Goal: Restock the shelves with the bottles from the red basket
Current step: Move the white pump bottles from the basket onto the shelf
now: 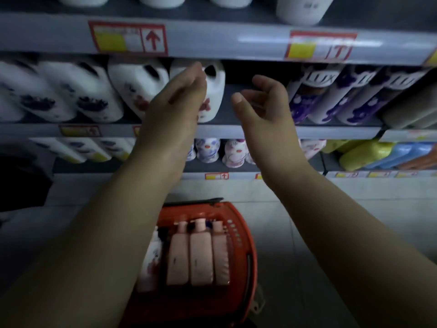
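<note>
The red basket (243,233) sits on the floor below my arms. It holds three pink pump bottles (198,259) lying side by side and a white bottle (151,259) at their left. On the middle shelf (335,132) stands a white handled jug (214,95), the rightmost in a row of similar jugs. My left hand (176,102) hovers in front of the jug's left side with loosely bent fingers near the handle, and no grip shows. My right hand (264,102) is raised to the right of the jug, fingers relaxed and holding nothing.
Between the jug and the purple-and-white Lux bottles (331,98) the middle shelf has a dark gap. More white jugs (94,91) fill the left. The lower shelf carries small floral bottles (208,150) and yellow and blue packs (369,155). The floor is pale tile.
</note>
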A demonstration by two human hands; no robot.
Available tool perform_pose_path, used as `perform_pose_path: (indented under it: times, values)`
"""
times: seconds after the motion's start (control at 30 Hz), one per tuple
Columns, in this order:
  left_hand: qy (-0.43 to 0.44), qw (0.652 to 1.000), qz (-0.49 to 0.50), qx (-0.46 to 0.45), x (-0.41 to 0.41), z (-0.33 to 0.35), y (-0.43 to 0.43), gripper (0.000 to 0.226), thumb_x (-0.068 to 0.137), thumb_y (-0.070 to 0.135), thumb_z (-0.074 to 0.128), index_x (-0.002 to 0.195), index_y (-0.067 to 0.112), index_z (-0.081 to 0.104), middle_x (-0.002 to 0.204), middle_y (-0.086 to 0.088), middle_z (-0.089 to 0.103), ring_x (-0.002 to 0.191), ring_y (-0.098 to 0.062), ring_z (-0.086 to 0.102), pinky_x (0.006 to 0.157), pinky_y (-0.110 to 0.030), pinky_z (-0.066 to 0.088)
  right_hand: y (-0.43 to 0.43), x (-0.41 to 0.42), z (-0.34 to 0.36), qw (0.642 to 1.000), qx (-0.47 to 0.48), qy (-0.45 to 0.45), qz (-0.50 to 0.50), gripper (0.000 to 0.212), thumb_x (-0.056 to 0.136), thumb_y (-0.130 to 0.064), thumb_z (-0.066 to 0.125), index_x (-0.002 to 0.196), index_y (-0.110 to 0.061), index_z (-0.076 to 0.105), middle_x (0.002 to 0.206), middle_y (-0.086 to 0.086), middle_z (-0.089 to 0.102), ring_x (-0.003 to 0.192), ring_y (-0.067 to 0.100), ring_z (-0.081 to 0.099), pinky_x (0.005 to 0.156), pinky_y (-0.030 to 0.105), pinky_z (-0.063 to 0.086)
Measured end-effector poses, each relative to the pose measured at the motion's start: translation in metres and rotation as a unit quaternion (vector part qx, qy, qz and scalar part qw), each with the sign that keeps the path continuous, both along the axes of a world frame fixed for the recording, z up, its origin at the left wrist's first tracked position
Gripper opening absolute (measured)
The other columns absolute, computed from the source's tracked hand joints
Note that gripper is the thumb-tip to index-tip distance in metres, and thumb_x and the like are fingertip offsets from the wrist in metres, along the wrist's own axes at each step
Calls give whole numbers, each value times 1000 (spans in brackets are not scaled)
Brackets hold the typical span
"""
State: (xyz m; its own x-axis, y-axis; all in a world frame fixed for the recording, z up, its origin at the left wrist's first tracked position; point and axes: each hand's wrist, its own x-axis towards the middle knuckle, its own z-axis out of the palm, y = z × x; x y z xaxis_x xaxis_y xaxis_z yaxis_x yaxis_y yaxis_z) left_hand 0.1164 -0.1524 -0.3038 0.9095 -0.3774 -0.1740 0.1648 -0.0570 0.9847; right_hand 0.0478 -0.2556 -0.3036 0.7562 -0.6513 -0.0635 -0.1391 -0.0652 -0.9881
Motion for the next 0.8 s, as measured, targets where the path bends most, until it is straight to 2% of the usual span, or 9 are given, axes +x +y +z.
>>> perform_pose_path:
  times: [0.07,0.13,0.27,0.4,0.53,0.6,0.7,0.73,0.8]
  values:
    - [20,1000,-17,8,-5,-22,29,33,74,49,60,106,45,66,124,20,64,118,0,57,109,-35,37,27,-9,-26,1000,21,22,2,34,91,-21,60,121,-20,44,108,-4,56,97,3,56,87,17,46]
    - [47,998,-26,18,-12,-47,53,30,66,56,60,95,53,68,123,23,63,120,0,55,107,-33,36,52,-20,-54,998,39,46,1,35,91,-20,60,123,-19,45,106,-4,57,99,8,58,87,20,48]
    - [86,996,-29,21,-26,-105,84,27,65,54,61,91,52,67,122,21,64,118,0,56,103,-31,37,90,-39,-111,996,36,85,-4,37,91,-20,61,124,-15,46,97,-10,56,92,4,57,79,15,46]
    - [118,992,-28,30,-41,-161,111,24,74,45,56,96,42,65,125,17,63,119,0,56,104,-28,37,125,-55,-167,992,57,117,-6,29,91,-18,60,116,-19,47,92,-11,56,80,-3,56,75,13,47]
    - [158,986,-31,48,-50,-211,140,31,74,45,54,103,40,61,129,14,61,120,0,54,101,-25,36,161,-60,-218,985,73,159,8,31,91,-19,61,119,-19,48,98,-9,60,89,1,58,86,25,50]
    - [175,983,-20,53,-54,-237,155,36,73,44,55,108,38,61,130,12,61,120,-1,54,107,-29,37,177,-61,-242,980,89,176,19,34,91,-19,60,123,-15,48,98,-8,60,89,1,59,83,20,50]
    - [195,977,0,88,-58,-276,175,49,73,43,56,121,31,61,130,11,62,120,-2,55,112,-34,36,198,-59,-279,969,124,207,46,35,93,-18,59,125,-12,48,93,-11,57,79,-5,56,66,1,44]
    - [202,974,10,98,-60,-288,182,48,74,42,58,121,30,61,129,10,62,120,-3,56,112,-35,36,204,-58,-291,966,129,220,50,35,93,-19,59,125,-12,49,95,-9,57,80,-4,56,65,1,43]
    - [210,970,14,125,-65,-313,197,40,83,37,61,122,28,62,127,10,62,119,-4,56,110,-35,39,218,-57,-319,954,137,262,55,32,92,-24,60,121,-15,52,100,-4,60,93,9,61,84,16,49]
